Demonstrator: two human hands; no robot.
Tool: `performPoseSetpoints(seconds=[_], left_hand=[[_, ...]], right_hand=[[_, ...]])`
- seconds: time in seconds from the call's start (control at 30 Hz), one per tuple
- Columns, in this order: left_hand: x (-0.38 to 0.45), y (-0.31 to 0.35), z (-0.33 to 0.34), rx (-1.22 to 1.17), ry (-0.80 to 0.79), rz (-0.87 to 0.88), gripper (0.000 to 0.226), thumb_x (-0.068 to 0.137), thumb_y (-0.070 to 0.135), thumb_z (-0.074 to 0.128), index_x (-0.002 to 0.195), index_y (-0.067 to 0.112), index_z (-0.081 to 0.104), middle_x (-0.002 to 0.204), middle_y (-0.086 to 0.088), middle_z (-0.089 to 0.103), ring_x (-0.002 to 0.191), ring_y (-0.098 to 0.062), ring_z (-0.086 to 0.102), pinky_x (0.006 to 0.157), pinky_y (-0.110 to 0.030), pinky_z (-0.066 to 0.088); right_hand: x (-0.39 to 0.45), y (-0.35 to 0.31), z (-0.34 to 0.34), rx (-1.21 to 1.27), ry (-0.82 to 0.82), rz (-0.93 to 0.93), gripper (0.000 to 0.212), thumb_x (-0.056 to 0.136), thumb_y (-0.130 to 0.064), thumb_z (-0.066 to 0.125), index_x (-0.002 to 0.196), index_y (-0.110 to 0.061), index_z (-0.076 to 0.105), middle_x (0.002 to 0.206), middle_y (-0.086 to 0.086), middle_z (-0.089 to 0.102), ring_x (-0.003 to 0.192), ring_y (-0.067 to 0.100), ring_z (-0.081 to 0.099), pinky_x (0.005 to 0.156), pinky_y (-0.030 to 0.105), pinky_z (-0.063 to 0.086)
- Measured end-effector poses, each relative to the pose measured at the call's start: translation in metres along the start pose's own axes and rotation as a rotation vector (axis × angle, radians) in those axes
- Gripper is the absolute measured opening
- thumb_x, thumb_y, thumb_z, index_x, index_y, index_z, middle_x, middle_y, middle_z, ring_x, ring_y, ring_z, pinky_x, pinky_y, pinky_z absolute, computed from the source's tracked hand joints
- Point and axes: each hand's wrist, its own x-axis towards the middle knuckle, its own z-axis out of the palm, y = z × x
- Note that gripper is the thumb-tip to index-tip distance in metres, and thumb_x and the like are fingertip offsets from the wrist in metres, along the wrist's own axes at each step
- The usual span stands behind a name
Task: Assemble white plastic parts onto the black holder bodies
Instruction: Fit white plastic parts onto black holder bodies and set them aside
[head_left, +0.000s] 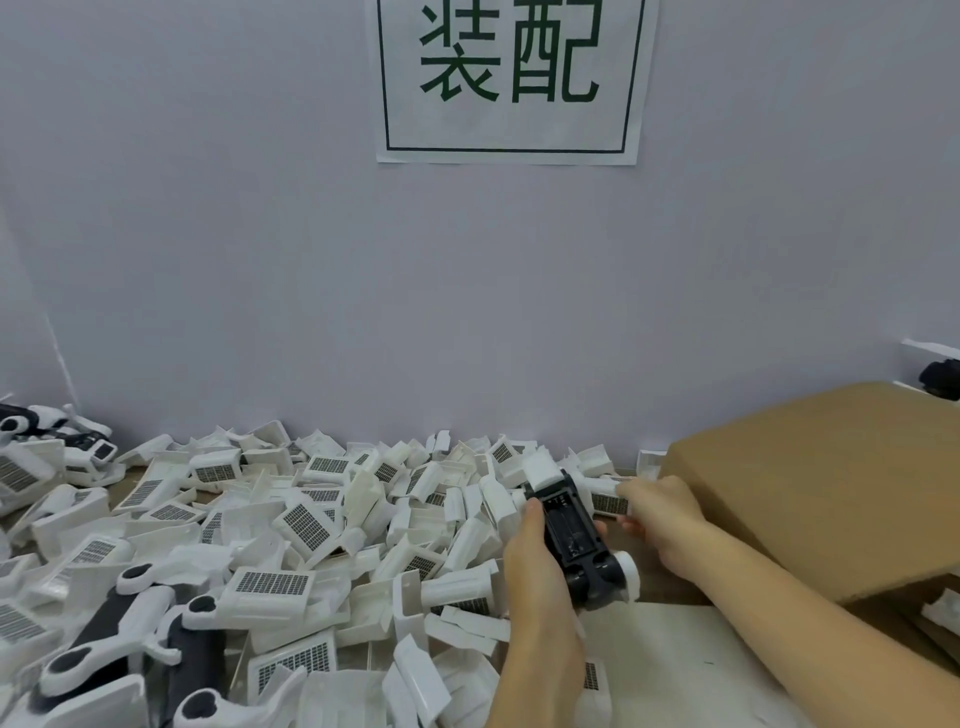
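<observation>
Left hand (537, 561) is wrapped around the black holder body (574, 540) right of the pile, right hand (657, 512) pinches 1 white part (609, 501) beside it, so I'd square it up before pressing.

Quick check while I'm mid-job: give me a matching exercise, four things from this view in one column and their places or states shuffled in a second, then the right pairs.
Things:
1. black holder body
2. white grilled part
3. cardboard box
4. paper sign

Places or states:
A. on the wall, green characters
B. held in the left hand
C. pinched by the right hand
D. at the right of the bench, beside the right forearm

Pairs: 1-B, 2-C, 3-D, 4-A
</observation>
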Motion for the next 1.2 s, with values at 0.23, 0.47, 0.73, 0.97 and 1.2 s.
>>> performPoseSetpoints(seconds=[0.23, 0.47, 0.73, 0.97, 1.2], left_hand=[[-0.002, 0.002, 0.001, 0.043, 0.018, 0.031, 0.038, 0.102, 0.039, 0.052, 0.112, 0.007, 0.07, 0.102, -0.024, 0.075, 0.083, -0.034, 0.072, 0.074, -0.044, 0.059], [0.004, -0.002, -0.001, 0.002, -0.023, 0.036, 0.045, 0.103, 0.036, 0.051, 0.074, 0.015, 0.078, 0.079, -0.018, 0.076, 0.058, -0.024, 0.071, 0.053, -0.031, 0.056], [0.004, -0.004, 0.001, 0.001, -0.01, 0.03, 0.036, 0.103, 0.036, 0.051, 0.092, 0.014, 0.076, 0.082, -0.018, 0.077, 0.06, -0.024, 0.072, 0.055, -0.033, 0.055], [0.0, -0.004, 0.002, 0.046, 0.023, 0.076, 0.038, 0.103, 0.034, 0.052, 0.086, 0.018, 0.081, 0.082, -0.013, 0.077, 0.069, -0.026, 0.071, 0.065, -0.038, 0.056], [-0.007, -0.005, 0.004, 0.119, -0.047, 0.138, 0.035, 0.102, 0.037, 0.052, 0.095, 0.014, 0.077, 0.084, -0.012, 0.078, 0.071, -0.025, 0.073, 0.064, -0.037, 0.058]], right_hand=[[0.017, 0.018, 0.02, 0.017, 0.016, 0.05, 0.012, 0.095, -0.002, 0.058, 0.103, -0.001, 0.068, 0.079, 0.021, 0.069, 0.061, 0.028, 0.058, 0.068, 0.041, 0.052], [0.002, 0.029, 0.015, -0.226, 0.286, -0.384, 0.015, 0.093, -0.019, 0.068, 0.088, -0.006, 0.073, 0.085, 0.01, 0.073, 0.085, 0.03, 0.067, 0.07, 0.033, 0.052], [-0.034, 0.005, -0.019, -0.476, 0.256, -0.553, 0.04, 0.099, -0.026, 0.059, 0.061, -0.017, 0.06, 0.066, 0.0, 0.064, 0.067, 0.022, 0.057, 0.057, 0.034, 0.043], [-0.089, -0.002, -0.046, 0.044, 0.059, -0.444, 0.013, 0.1, -0.025, 0.059, 0.103, -0.027, 0.072, 0.1, -0.001, 0.072, 0.084, 0.018, 0.069, 0.052, 0.026, 0.057], [-0.109, 0.009, -0.051, 0.207, -0.125, -0.299, 0.018, 0.102, -0.015, 0.047, 0.097, -0.017, 0.065, 0.089, 0.006, 0.075, 0.079, 0.022, 0.07, 0.053, 0.029, 0.052]])
